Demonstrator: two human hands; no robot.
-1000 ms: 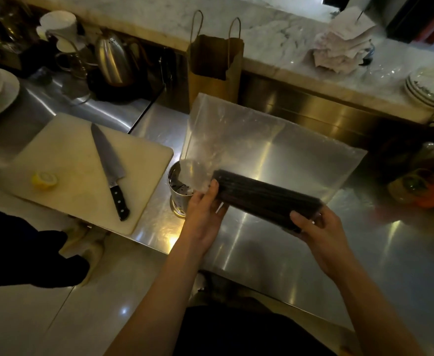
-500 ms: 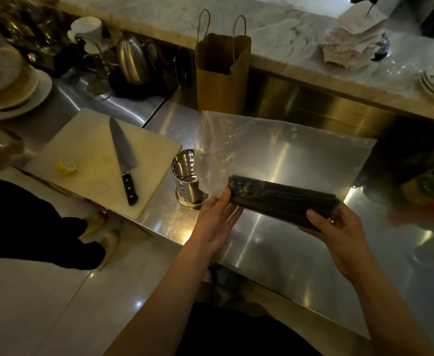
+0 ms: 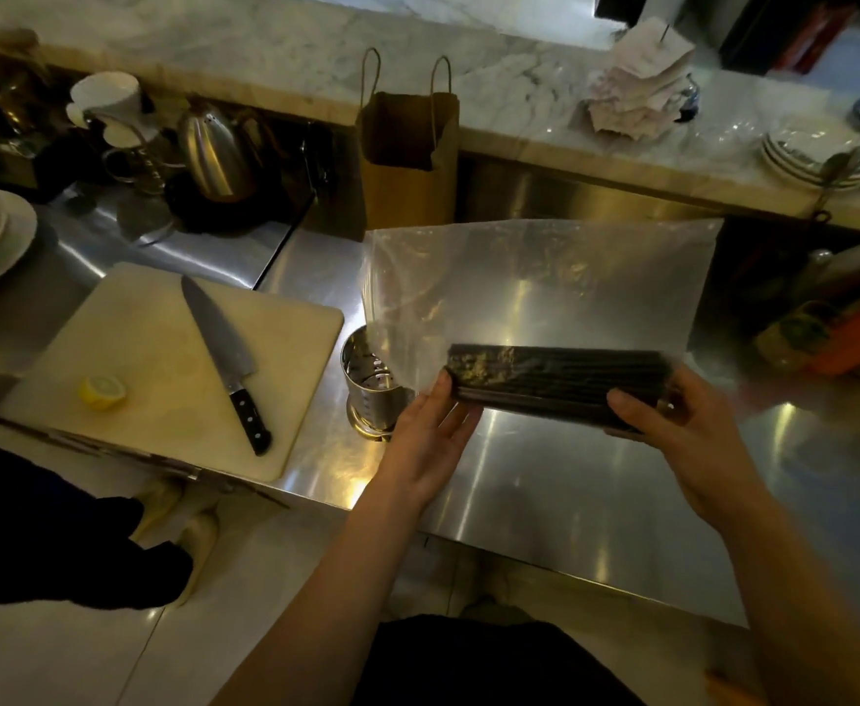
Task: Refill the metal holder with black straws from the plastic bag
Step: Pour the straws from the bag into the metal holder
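Note:
A clear plastic bag (image 3: 545, 282) stands up above the steel counter, with a bundle of black straws (image 3: 555, 379) lying level along its bottom. My left hand (image 3: 433, 430) cups the bundle's left end through the plastic. My right hand (image 3: 682, 425) grips the right end. The perforated metal holder (image 3: 367, 384) stands on the counter just left of my left hand, partly hidden by the bag's corner. Its inside looks dark and I cannot tell what it holds.
A white cutting board (image 3: 163, 364) with a chef's knife (image 3: 224, 349) and a lemon piece (image 3: 103, 391) lies to the left. A brown paper bag (image 3: 407, 160) and a kettle (image 3: 214, 150) stand at the back. Plates (image 3: 815, 155) sit far right. Another person's dark sleeve (image 3: 61, 542) is lower left.
The bundle has levelled out from a tilt down to the right. Both hands keep the same hold on its ends. The holder now shows more to the left of the bag.

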